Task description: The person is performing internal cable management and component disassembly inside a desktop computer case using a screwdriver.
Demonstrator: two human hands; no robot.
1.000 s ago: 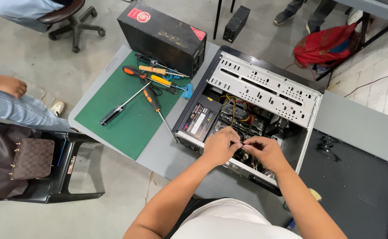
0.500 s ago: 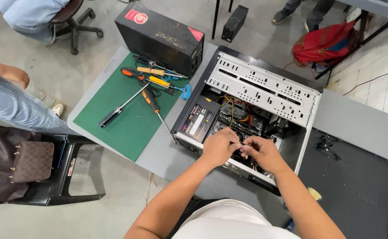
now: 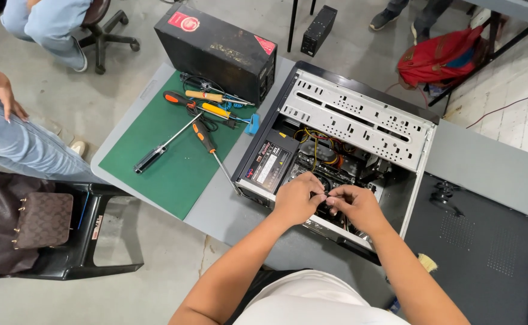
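Both hands at work inside an open desktop computer case [image 3: 360,114] lying on its side on the grey desk [image 3: 492,156].

The left hand [image 3: 297,198] and right hand [image 3: 354,204] meet over the board area beside the power supply [image 3: 271,164]; fingers [image 3: 330,201] are pressed together, seemingly pinching a small part, too hidden to identify. Judged step: seating or freeing a small fitting. Next move calls for a steady, fine grip. Screwdrivers [image 3: 206,141] lie unused on the green mat [image 3: 173,162]; the removed side panel [image 3: 486,259] lies to the right.

screwdrivers [image 3: 205,137]: 4 | computer case [image 3: 360,114]: 1 | green mat [image 3: 173,165]: 1 | black box [image 3: 222,51]: 1 | red backpack [image 3: 441,57]: 1
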